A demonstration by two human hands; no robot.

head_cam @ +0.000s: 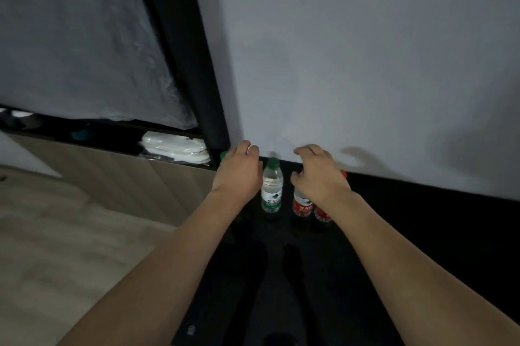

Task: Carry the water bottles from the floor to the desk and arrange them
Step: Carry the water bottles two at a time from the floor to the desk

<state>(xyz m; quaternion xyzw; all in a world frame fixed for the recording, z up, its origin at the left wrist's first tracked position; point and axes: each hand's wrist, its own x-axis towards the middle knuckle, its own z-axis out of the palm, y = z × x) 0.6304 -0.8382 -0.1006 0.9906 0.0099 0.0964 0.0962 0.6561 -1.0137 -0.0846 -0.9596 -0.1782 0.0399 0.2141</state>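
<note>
Against the wall's foot, upright green-capped bottle [271, 186] stands between both reaching hands, left hand [239, 170] nearer; right hand [319, 172] hovers with curled fingers over two red-labelled bottles [303, 203], and neither hand visibly grips anything.

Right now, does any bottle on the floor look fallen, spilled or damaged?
Nothing stands out. The green bottle and two red bottles stand upright on the dark floor, capped where visible, with no spill seen.

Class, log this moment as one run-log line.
stage: reaching | left hand: over green-cap bottle | right hand: over red-label bottles | bottles: upright on floor
</note>
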